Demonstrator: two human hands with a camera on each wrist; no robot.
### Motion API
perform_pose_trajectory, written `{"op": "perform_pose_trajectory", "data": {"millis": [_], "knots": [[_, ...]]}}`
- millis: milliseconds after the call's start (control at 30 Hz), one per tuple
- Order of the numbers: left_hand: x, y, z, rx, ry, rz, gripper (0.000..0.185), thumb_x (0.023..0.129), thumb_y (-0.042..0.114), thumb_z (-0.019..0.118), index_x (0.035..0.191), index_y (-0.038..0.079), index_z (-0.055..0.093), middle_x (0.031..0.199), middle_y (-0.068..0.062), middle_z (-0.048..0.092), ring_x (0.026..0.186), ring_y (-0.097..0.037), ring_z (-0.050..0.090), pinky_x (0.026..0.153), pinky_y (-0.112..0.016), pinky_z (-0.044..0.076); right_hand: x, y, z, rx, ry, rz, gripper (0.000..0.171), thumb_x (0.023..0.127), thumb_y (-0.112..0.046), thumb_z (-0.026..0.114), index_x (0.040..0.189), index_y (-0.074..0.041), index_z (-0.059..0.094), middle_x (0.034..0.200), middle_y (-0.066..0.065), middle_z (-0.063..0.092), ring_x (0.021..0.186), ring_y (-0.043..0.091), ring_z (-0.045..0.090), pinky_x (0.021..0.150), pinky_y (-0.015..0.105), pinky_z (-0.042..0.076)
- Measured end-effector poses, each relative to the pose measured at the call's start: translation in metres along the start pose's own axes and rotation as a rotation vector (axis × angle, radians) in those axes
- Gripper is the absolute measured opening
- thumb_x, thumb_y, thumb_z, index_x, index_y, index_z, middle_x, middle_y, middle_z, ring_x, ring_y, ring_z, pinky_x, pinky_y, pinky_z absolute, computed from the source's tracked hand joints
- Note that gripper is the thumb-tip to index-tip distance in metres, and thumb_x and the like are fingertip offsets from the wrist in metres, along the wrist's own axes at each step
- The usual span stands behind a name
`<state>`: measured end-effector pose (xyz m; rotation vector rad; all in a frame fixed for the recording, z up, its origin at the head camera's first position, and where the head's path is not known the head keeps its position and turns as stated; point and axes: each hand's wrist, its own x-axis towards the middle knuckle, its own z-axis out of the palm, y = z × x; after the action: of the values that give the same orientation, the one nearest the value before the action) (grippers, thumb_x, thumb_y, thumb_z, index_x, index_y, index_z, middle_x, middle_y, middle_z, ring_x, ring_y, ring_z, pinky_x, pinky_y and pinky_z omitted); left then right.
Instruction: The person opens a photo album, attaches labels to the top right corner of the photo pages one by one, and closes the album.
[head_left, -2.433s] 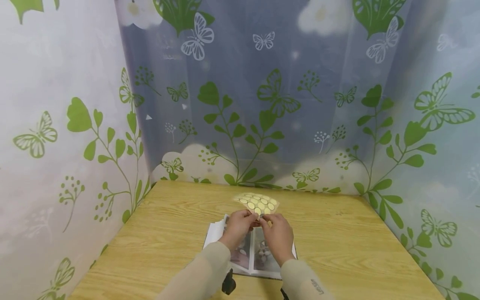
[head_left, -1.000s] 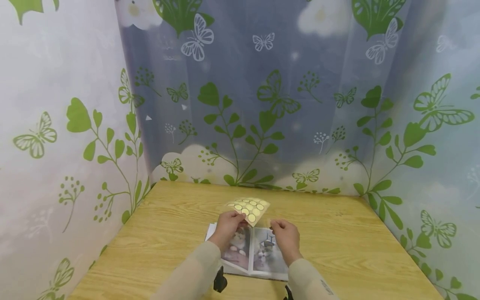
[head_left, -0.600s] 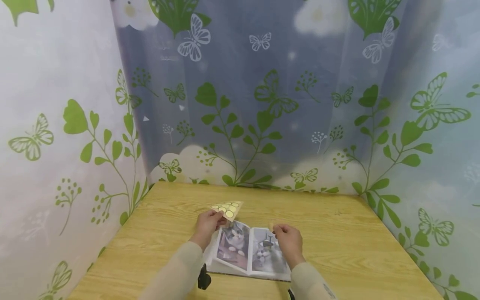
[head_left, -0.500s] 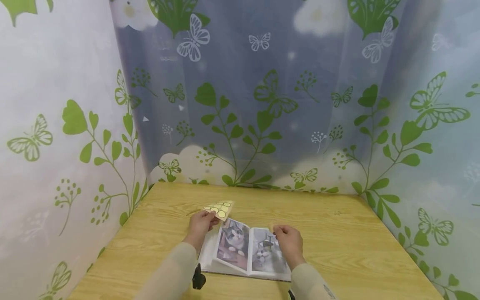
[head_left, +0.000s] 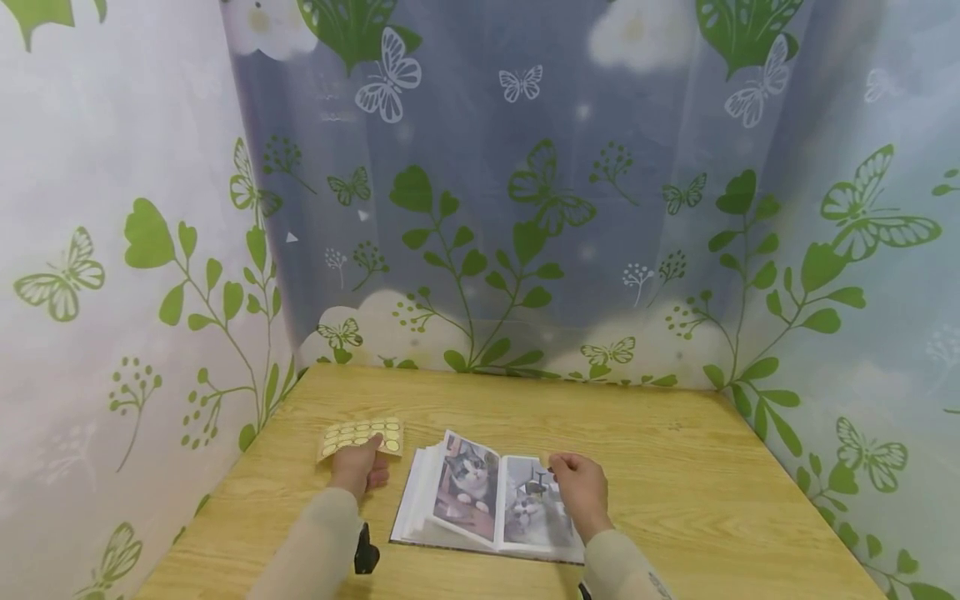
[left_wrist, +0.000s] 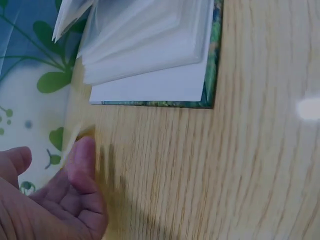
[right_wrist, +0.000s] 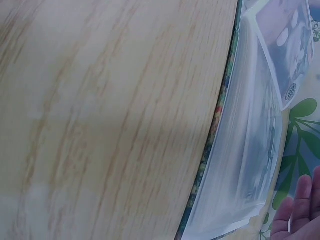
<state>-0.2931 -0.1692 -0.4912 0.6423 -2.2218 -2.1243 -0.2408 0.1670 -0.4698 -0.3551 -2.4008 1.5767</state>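
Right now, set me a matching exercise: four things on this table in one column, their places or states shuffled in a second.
Things:
1. yellow round-sticker sheet
2. open photo album with cat pictures
3. left hand
4. right hand

States:
A. lies open at the table's middle, pages fanned
B. lies near the light wooden table's left edge
C. rests on the album's right page, pinching something small
D. holds the sticker sheet's near edge

Pairs: 1-B, 2-A, 3-D, 4-C
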Motion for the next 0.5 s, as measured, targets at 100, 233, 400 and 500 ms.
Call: {"op": "perform_pose_trajectory", "data": {"millis": [100, 233, 400, 500], "knots": [[-0.002, 0.0, 0.002, 0.086, -0.054, -0.023, 0.054, 0.103, 0.033, 0.049, 0.118, -0.019, 0.055, 0.088, -0.025, 0.071, 0.057, -0.018, 0.069, 0.051, -0.022, 0.054, 0.0, 0.001, 0.0, -0.005, 0.001, 0.004, 0.023, 0.096, -0.02, 0.063, 0.102, -0.001, 0.075, 0.089, 0.009, 0.072, 0.082, 0.019, 0.063, 0.066, 0.03, 0.049], [-0.006, 0.005, 0.017, 0.174, -0.074, 0.079, 0.048, 0.102, 0.031, 0.05, 0.114, -0.014, 0.06, 0.087, -0.019, 0.07, 0.062, -0.018, 0.067, 0.054, -0.024, 0.054, 0.001, 0.003, 0.0, -0.006, -0.004, 0.012, 0.023, 0.097, -0.02, 0.062, 0.102, -0.001, 0.075, 0.09, 0.007, 0.072, 0.083, 0.02, 0.063, 0.066, 0.03, 0.049], [-0.019, 0.021, 0.044, 0.329, -0.093, 0.309, 0.04, 0.101, 0.028, 0.056, 0.114, -0.008, 0.066, 0.096, -0.017, 0.069, 0.082, -0.025, 0.066, 0.069, -0.035, 0.055, 0.002, 0.006, -0.001, 0.01, -0.013, 0.022, 0.023, 0.098, -0.02, 0.062, 0.102, -0.001, 0.074, 0.092, 0.008, 0.071, 0.086, 0.022, 0.063, 0.067, 0.031, 0.05], [-0.029, 0.03, 0.061, 0.388, -0.106, 0.423, 0.035, 0.098, 0.026, 0.062, 0.112, -0.005, 0.068, 0.099, -0.015, 0.069, 0.09, -0.028, 0.065, 0.077, -0.041, 0.055, 0.002, 0.006, -0.001, 0.018, -0.015, 0.036, 0.024, 0.098, -0.022, 0.062, 0.103, -0.002, 0.074, 0.093, 0.008, 0.071, 0.087, 0.022, 0.062, 0.067, 0.03, 0.049]]}}
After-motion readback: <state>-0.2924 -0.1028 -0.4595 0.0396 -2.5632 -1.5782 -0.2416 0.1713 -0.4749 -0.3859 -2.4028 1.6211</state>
